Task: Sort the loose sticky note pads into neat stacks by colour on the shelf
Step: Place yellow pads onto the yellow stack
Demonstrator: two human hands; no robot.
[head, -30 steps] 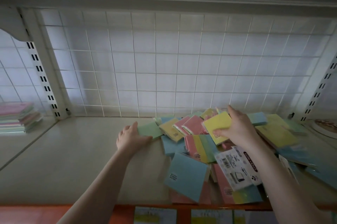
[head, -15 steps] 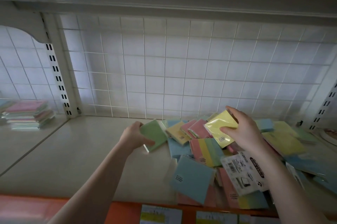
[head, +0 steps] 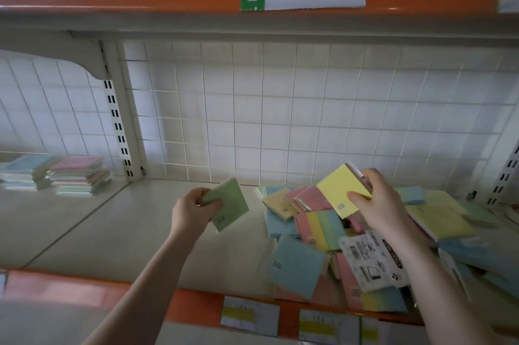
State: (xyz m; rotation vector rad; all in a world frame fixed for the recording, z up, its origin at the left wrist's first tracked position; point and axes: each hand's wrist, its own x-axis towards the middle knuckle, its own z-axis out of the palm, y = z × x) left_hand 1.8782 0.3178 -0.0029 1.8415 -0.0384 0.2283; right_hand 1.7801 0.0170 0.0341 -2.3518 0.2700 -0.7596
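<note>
Green pad (head: 229,204): pinched in my left hand (head: 191,211) above bare shelf (head: 118,229) left of heap. Yellow pad (head: 341,190): gripped by right hand (head: 386,209) fingers over pile (head: 314,238).

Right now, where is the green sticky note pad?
In the head view, the green pad is left of centre, lifted above the shelf in the left hand, just left of the loose pile.

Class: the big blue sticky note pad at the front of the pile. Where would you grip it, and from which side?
Probably by the blue pad's free left edge, coming from the bare shelf side. It lies tilted on the heap, other pads crowd its right, and that edge overhangs.
</note>
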